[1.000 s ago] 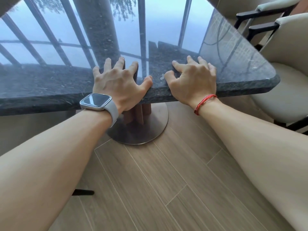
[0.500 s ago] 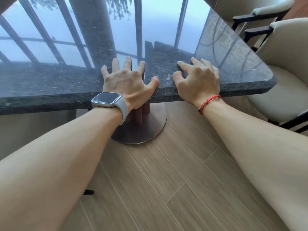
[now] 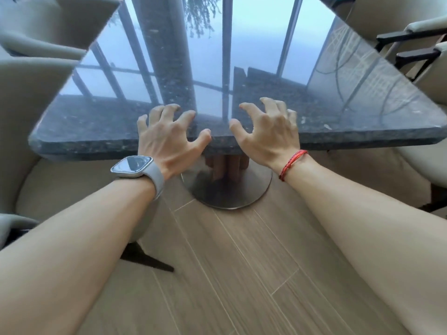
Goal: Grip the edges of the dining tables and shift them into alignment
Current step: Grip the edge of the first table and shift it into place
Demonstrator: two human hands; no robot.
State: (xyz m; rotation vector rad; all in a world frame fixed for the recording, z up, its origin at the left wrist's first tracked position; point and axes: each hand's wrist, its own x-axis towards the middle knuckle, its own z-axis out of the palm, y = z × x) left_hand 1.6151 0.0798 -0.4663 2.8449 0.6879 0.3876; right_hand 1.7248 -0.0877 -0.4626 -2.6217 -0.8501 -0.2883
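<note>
A square dining table (image 3: pixel 338 97) with a glossy dark stone top stands in front of me on a round metal pedestal base (image 3: pixel 227 192). My left hand (image 3: pixel 167 139), with a watch on the wrist, is over the middle of the near edge, fingers spread and arched, thumb in front of the rim. Close beside it my right hand (image 3: pixel 268 134), with a red cord on the wrist, is posed the same way. Neither hand wraps the edge. Whether the fingertips touch the top is unclear.
Beige upholstered chairs crowd the table: one at the left (image 3: pixel 31 93) with a dark leg (image 3: pixel 150 259) on the floor, one at the right (image 3: pixel 425 160), and more with dark armrests (image 3: pixel 411 32) at the back right. Wood-look plank floor (image 3: pixel 242 274) lies under me.
Both hands lay flat on the top with thumbs against the edge; now their fingers are arched and raised. The view has shifted, so both near corners and the left chairs show.
</note>
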